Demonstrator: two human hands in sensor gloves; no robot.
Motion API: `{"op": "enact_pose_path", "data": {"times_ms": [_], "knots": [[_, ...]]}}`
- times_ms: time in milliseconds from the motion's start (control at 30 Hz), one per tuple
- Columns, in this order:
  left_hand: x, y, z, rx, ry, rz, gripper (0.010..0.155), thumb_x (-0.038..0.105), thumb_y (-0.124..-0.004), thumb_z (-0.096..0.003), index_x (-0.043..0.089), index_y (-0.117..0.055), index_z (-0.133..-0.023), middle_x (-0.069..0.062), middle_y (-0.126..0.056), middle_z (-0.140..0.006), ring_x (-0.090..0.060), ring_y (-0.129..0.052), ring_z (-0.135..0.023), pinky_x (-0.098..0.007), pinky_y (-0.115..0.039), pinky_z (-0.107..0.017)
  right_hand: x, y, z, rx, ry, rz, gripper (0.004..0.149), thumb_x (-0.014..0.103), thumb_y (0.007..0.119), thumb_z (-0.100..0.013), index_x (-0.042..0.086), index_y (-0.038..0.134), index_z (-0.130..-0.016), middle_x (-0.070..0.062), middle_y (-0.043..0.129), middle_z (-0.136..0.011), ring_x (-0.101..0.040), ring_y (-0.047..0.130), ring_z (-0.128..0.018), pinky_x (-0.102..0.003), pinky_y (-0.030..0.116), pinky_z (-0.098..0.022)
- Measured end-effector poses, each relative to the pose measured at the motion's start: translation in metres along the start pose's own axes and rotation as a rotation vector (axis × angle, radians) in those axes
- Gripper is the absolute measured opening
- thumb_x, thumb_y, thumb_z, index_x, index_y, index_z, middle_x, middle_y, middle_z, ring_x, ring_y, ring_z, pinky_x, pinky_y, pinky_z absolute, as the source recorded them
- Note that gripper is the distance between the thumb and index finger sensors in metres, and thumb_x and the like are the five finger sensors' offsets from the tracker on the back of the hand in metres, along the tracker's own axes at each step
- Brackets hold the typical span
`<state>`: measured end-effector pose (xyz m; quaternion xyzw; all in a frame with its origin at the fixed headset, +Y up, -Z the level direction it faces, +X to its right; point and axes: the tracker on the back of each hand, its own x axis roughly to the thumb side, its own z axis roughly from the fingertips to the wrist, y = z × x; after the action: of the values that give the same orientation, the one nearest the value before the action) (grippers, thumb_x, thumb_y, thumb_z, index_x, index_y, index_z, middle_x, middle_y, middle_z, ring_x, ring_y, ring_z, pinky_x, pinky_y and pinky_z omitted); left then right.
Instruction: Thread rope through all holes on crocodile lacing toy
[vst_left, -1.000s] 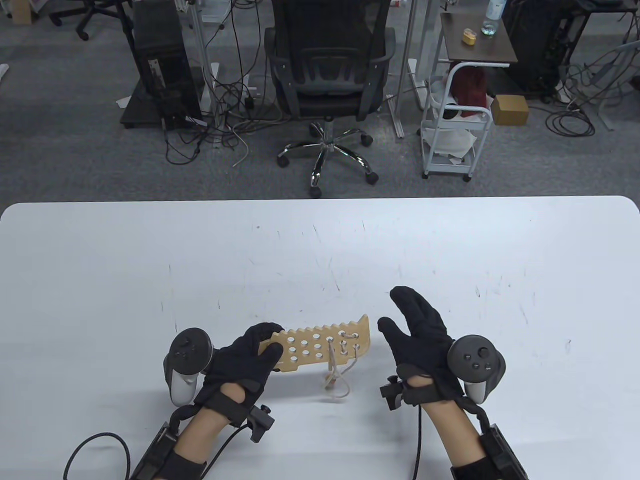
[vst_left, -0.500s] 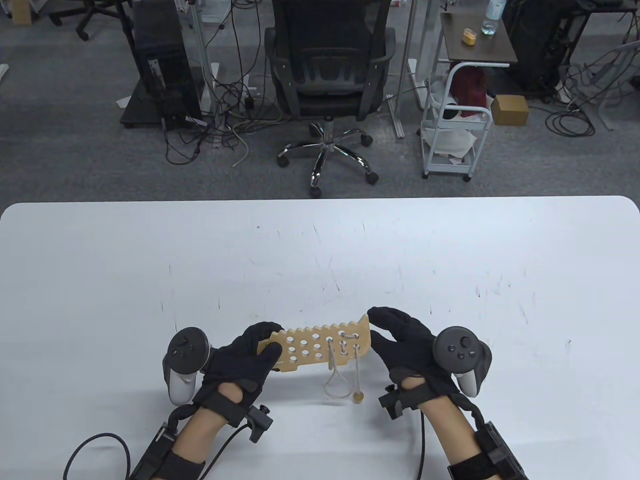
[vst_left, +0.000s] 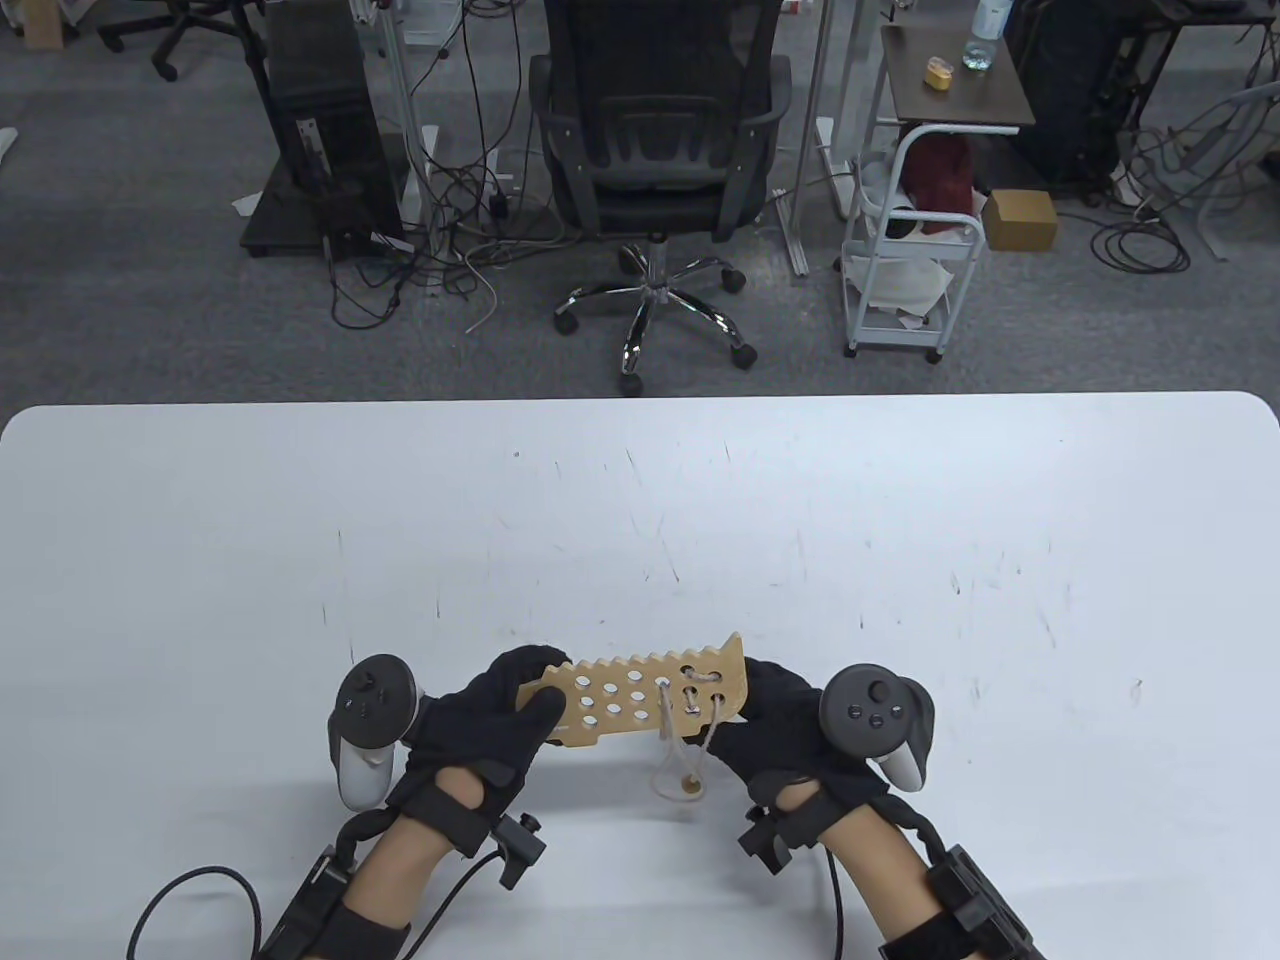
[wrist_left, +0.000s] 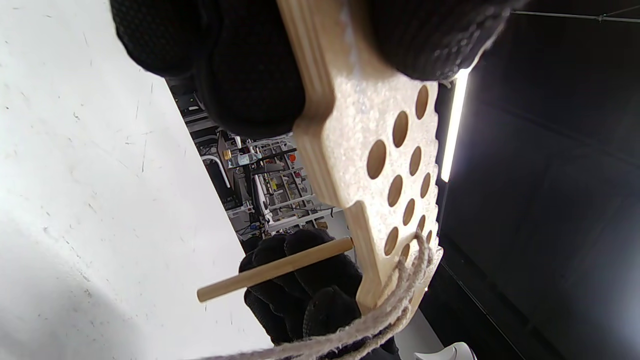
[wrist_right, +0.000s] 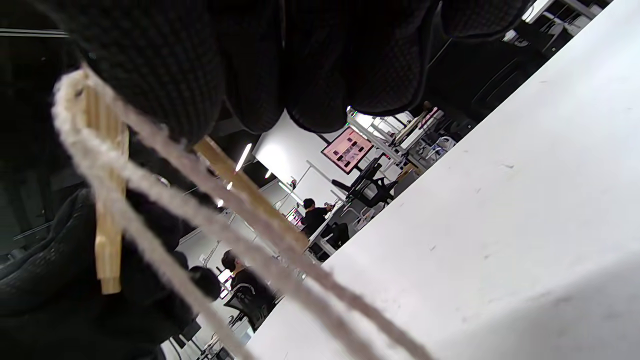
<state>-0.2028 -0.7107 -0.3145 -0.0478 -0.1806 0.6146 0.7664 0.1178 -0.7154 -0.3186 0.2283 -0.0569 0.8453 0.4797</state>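
A wooden crocodile board (vst_left: 640, 695) with several holes is held above the white table (vst_left: 640, 520). My left hand (vst_left: 530, 685) grips its left end, thumb on top and fingers (wrist_left: 250, 75) behind. A cream rope (vst_left: 668, 730) is laced through the holes at the right end and hangs in a loop below. Its wooden needle (vst_left: 690, 783) dangles there. My right hand (vst_left: 745, 715) is curled at the board's right end. The needle (wrist_right: 255, 197) comes out from under its fingers (wrist_right: 310, 60), beside the rope (wrist_right: 165, 165). From the left wrist, the needle (wrist_left: 275, 270) crosses in front of the right fingers (wrist_left: 310, 285).
Beyond the table's far edge stand an office chair (vst_left: 660, 150), a white cart (vst_left: 910, 250) and tangled floor cables (vst_left: 450, 250). Glove cables trail off the near edge by both forearms.
My right hand came in from the right, where it was held open, and curled against the board's right end. The hanging needle and rope loop swung left. The left hand stayed put.
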Motion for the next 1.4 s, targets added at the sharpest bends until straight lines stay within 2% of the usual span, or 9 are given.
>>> {"op": "enact_pose_path", "data": {"times_ms": [267, 667, 1400], "knots": [[0.001, -0.004, 0.000, -0.034, -0.008, 0.034, 0.054, 0.044, -0.079, -0.0400, 0.027, -0.072, -0.090, 0.003, -0.091, -0.076, -0.021, -0.097, -0.052, -0.047, -0.074, -0.063, 0.009, 0.011, 0.002, 0.028, -0.047, -0.009, 0.053, 0.039, 0.095, -0.040, 0.018, 0.084, -0.088, -0.013, 0.085, -0.093, -0.042, 0.078, -0.084, -0.065, 0.054, -0.063], [0.001, -0.005, 0.000, -0.026, -0.003, 0.049, 0.054, 0.044, -0.079, -0.0400, 0.027, -0.071, -0.090, 0.003, -0.091, -0.076, -0.021, -0.098, -0.052, -0.048, -0.074, -0.063, 0.009, 0.010, 0.003, -0.008, -0.059, -0.031, 0.041, 0.035, 0.093, -0.041, 0.021, 0.091, -0.080, -0.009, 0.092, -0.084, -0.040, 0.082, -0.081, -0.065, 0.055, -0.063], [0.000, 0.005, 0.001, 0.050, 0.033, 0.029, 0.054, 0.044, -0.079, -0.0397, 0.027, -0.072, -0.090, 0.003, -0.092, -0.075, -0.022, -0.098, -0.051, -0.047, -0.075, -0.061, -0.005, -0.023, 0.002, -0.167, 0.041, -0.026, 0.040, 0.033, 0.093, -0.042, 0.022, 0.091, -0.080, -0.007, 0.098, -0.077, -0.037, 0.088, -0.076, -0.064, 0.058, -0.062]]}}
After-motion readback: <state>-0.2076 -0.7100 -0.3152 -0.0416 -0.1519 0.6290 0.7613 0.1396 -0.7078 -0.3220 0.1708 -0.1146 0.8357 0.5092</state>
